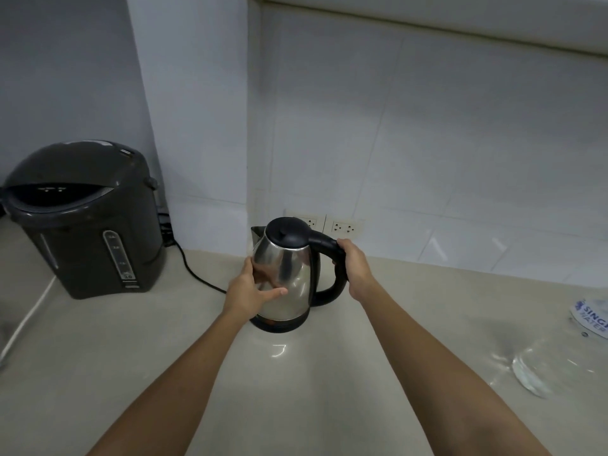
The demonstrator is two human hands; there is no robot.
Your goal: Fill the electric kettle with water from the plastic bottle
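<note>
step: kettle being positioned, lid shut, no pouring yet
kettle (289, 274): centre of frame, on its base on the counter (98, 357), near the wall sockets (343, 227)
kettle axis: vertical, tilted slightly; spout points upper left, handle to the right
left hand (253, 291): spread flat against the steel body, steadying, not wrapped round
right hand (353, 264): closed round the black handle
bottle (566, 353): clear plastic, lower right edge of frame, well apart from the kettle, untouched; orientation unclear
next, likely: open lid, free one hand for the bottle
also: dark water boiler (85, 218) at left, not involved
</note>
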